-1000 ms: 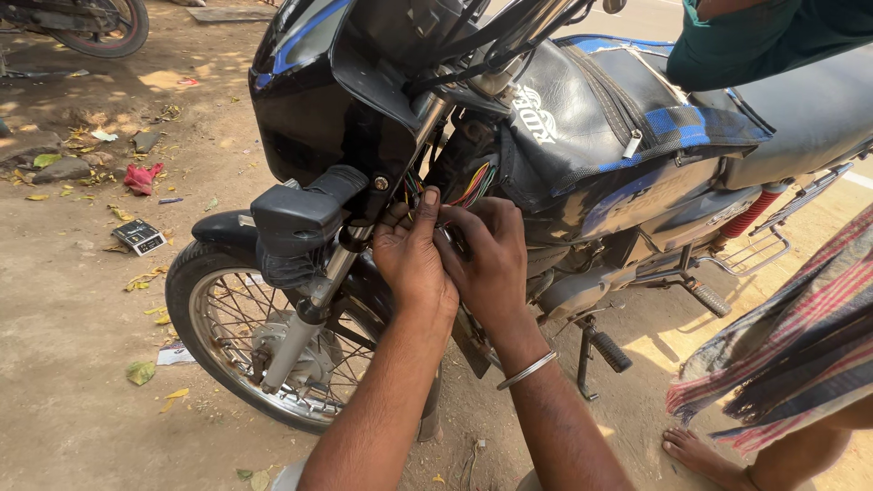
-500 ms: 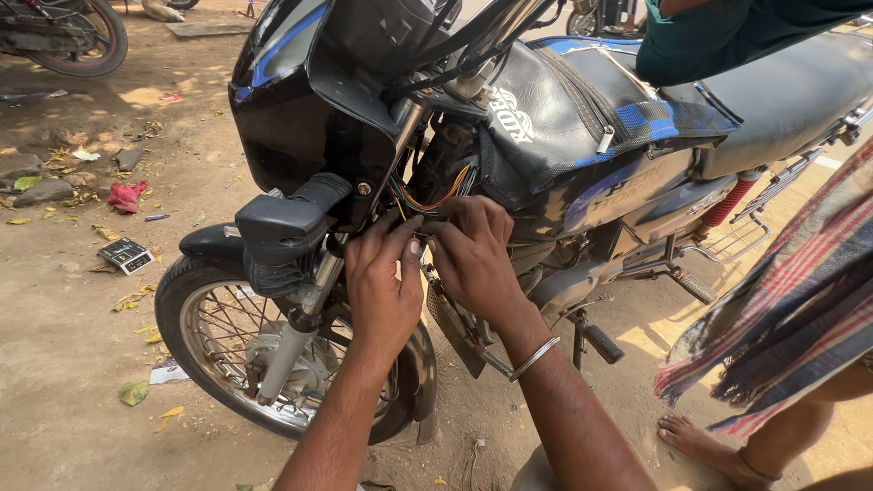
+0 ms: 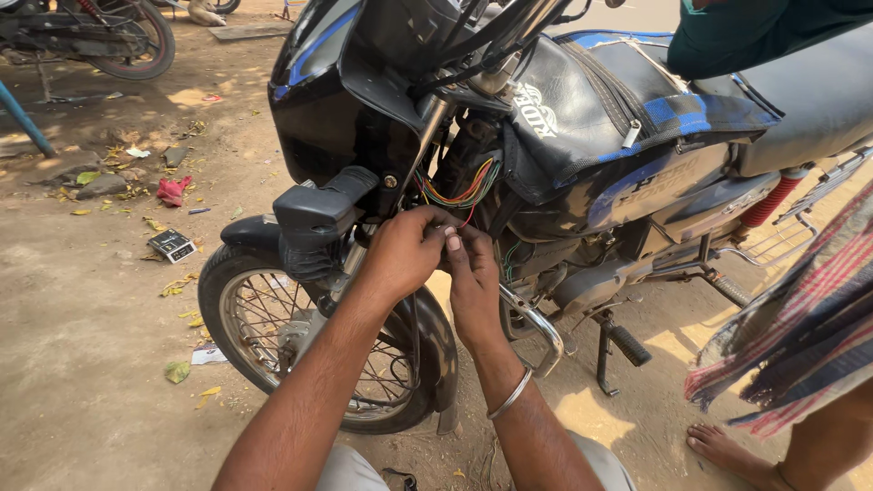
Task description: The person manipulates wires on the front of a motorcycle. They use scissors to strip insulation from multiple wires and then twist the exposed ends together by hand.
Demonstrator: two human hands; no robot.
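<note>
Behind the fork of a black and blue motorcycle (image 3: 591, 118), below the headlight cowl: bundle of coloured wires (image 3: 464, 191). Left hand (image 3: 405, 253) and right hand (image 3: 473, 273) meet just under it, fingers pinched narrow on wire ends. Steel bangle (image 3: 509, 395) on right wrist. Spoked front wheel (image 3: 273, 327) on dirt.

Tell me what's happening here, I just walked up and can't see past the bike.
A person crouches beside a black and blue motorcycle parked on dirt ground. Both hands meet just behind the front fork: the left hand and right hand pinch at a bundle of coloured wires that hangs out below the handlebar. The front wheel rests on the ground. Another person's bare foot stands at the right.
</note>
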